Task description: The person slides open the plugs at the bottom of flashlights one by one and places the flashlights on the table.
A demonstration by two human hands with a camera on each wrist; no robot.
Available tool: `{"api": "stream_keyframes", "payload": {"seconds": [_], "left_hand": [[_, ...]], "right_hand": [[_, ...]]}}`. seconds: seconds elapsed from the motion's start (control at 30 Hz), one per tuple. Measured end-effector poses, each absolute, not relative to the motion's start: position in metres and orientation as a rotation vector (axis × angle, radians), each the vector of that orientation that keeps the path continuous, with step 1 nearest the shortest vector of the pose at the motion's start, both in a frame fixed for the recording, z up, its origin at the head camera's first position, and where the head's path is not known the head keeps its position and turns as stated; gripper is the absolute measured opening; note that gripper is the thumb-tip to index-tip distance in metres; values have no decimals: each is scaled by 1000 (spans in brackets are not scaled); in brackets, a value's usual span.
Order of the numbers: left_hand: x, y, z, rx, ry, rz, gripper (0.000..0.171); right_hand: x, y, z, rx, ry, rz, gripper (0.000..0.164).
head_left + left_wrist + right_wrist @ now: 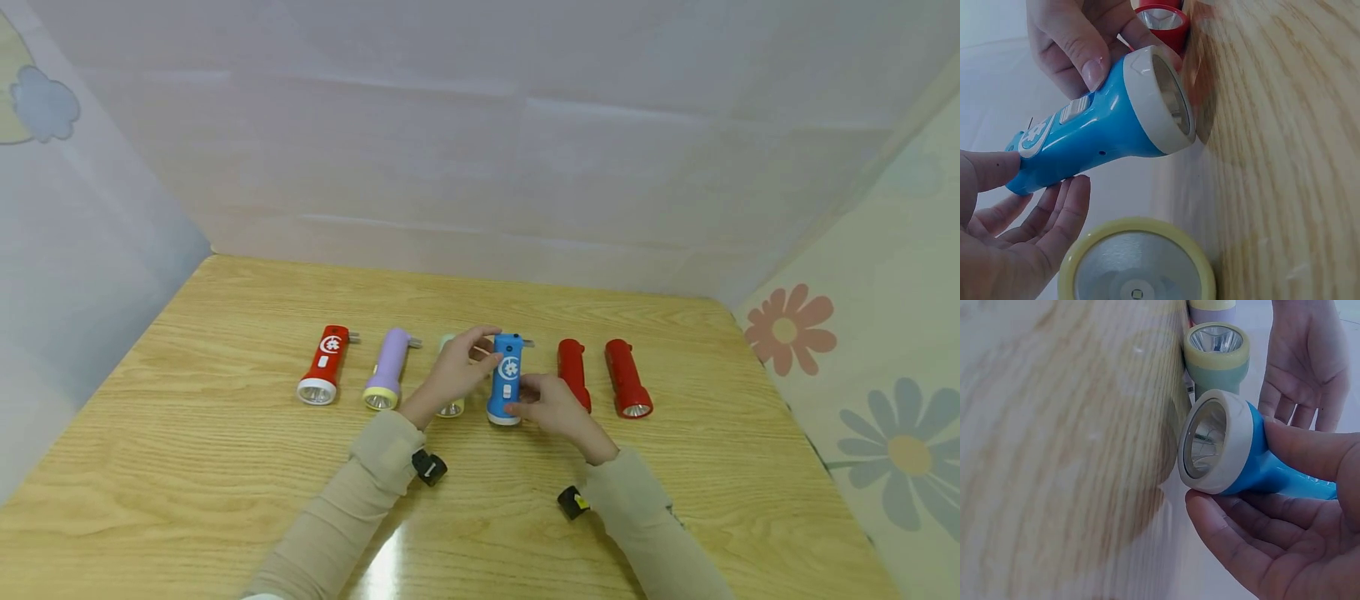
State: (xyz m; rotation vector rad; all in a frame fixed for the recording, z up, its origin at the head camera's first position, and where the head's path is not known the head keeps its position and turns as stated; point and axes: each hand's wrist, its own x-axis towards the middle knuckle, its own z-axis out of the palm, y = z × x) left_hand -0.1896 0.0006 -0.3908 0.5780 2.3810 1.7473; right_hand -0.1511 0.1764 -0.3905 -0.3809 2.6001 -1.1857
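A blue flashlight (506, 382) with a white rim, white switch and flower mark is held between both hands, lens end towards the person. My left hand (457, 368) pinches its tail, thumb on top and fingers below in the left wrist view. Near the head, my right hand (553, 405) grips the body, its thumb (1092, 74) beside the switch. The lens rim (1235, 447) is close to the tabletop, while the tail is tilted up. Metal prongs (528, 343) stick out at the tail. A pale green flashlight (452, 409) with a yellow rim lies partly hidden behind my left hand.
To the left on the wooden table (225, 467) lie a purple flashlight (391, 360) and a red, white-rimmed one (327, 358). Two all-red flashlights, a nearer one (572, 367) and a farther one (627, 375), lie right. A pale sheet (480, 167) hangs behind.
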Motion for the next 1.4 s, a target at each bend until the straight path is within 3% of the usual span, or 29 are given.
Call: {"api": "stream_keyframes", "payload": {"seconds": [0.63, 1.0, 1.4], "left_hand": [[-191, 6, -393, 444, 2411, 1705, 52], [-189, 9, -395, 382, 2438, 1671, 50], [-186, 10, -396, 454, 2451, 1595, 55]], "right_hand": [[-150, 173, -392, -394, 2639, -1220, 36], [-150, 174, -394, -301, 2600, -1307, 61], [-148, 173, -395, -254, 2609, -1304, 60]]}}
